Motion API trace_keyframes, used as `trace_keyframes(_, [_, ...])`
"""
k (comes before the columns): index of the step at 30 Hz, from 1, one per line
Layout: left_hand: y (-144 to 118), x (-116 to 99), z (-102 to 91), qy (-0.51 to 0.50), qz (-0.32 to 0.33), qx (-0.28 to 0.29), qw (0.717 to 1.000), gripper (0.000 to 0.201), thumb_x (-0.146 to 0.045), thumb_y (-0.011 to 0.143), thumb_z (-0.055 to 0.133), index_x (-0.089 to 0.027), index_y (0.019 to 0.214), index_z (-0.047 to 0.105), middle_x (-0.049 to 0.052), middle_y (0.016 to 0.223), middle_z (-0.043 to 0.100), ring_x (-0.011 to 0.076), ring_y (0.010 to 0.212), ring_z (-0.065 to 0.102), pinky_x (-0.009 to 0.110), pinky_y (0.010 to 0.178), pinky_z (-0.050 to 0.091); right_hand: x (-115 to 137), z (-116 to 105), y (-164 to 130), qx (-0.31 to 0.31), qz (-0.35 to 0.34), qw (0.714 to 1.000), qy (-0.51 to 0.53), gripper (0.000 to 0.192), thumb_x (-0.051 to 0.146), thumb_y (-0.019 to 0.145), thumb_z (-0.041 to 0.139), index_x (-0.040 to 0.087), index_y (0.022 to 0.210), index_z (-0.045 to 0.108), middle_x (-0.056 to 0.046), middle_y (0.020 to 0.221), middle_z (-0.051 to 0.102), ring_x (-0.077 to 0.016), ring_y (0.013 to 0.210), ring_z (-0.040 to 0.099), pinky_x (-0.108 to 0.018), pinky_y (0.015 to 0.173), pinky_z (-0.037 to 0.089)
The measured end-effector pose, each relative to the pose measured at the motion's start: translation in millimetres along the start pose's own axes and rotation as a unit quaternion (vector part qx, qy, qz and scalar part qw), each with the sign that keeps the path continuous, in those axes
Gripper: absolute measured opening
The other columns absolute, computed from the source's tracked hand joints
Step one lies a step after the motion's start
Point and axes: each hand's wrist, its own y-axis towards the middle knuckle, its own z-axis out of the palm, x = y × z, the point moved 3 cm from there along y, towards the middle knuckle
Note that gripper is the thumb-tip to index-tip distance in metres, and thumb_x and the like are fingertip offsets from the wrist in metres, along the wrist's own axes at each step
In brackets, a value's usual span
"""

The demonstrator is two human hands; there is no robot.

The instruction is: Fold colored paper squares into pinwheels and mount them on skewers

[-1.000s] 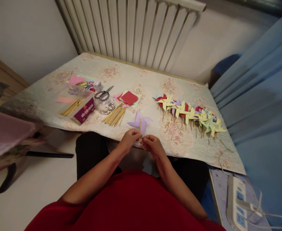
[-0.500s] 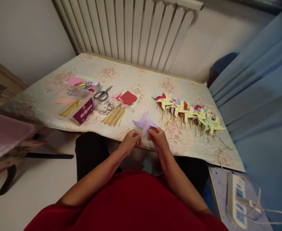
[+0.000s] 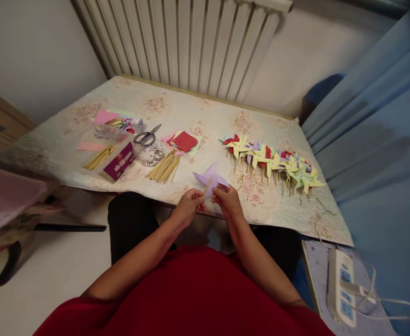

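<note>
A purple paper pinwheel (image 3: 216,179) is held just over the table's front edge, its back with a thin wooden stick (image 3: 208,185) turned toward me. The fingers of my left hand (image 3: 190,204) pinch the lower part of that stick. On the other side, my right hand (image 3: 228,198) is closed on a lower blade of the pinwheel. Beyond my hands lie a bundle of wooden sticks (image 3: 163,167) and a stack of coloured paper squares (image 3: 185,142) with a red one on top. Rows of pinwheels (image 3: 273,161), mostly yellow in front, are to the right.
Scissors (image 3: 146,137) lie by a round clear container (image 3: 150,155) of small shiny pieces. A purple-labelled box (image 3: 120,161) holding sticks stands left. The flowered tablecloth (image 3: 205,116) meets a radiator (image 3: 191,46). A power strip (image 3: 343,287) with cables sits low right.
The pinwheel has turned slightly between my hands, its stick now leaning a little more to the right. Both hands stay almost where they were; the whole view has shifted slightly.
</note>
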Motion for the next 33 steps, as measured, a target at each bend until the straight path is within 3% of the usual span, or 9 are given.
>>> trace_keyframes(7, [1.0, 0.8, -0.7, -0.004, -0.009, -0.014, 1.0, 0.018, -0.01, 0.073, 0.063, -0.017, 0.084, 0.05, -0.005, 0.059, 0.055, 0.0098, 0.051, 0.056, 0.025, 0.056, 0.05, 0.0, 0.9, -1.0, -0.022, -0.008, 1.0, -0.011, 0.023, 0.021, 0.057, 0.075, 0.019, 0.07, 0.056, 0.007, 0.05, 0.054, -0.0079, 0.041, 0.05, -0.021, 0.042, 0.047])
trace_keyframes(33, [-0.8, 0.9, -0.6, 0.019, -0.009, -0.012, 1.0, 0.021, -0.012, 0.073, 0.064, -0.016, 0.088, 0.051, -0.004, 0.059, 0.059, 0.0099, 0.051, 0.058, 0.023, 0.056, 0.046, -6.1, 6.5, -3.7, -0.012, -0.008, 1.0, 0.01, 0.025, 0.023, 0.058, 0.076, 0.018, 0.072, 0.056, 0.007, 0.053, 0.054, -0.0077, 0.043, 0.051, -0.02, 0.043, 0.049])
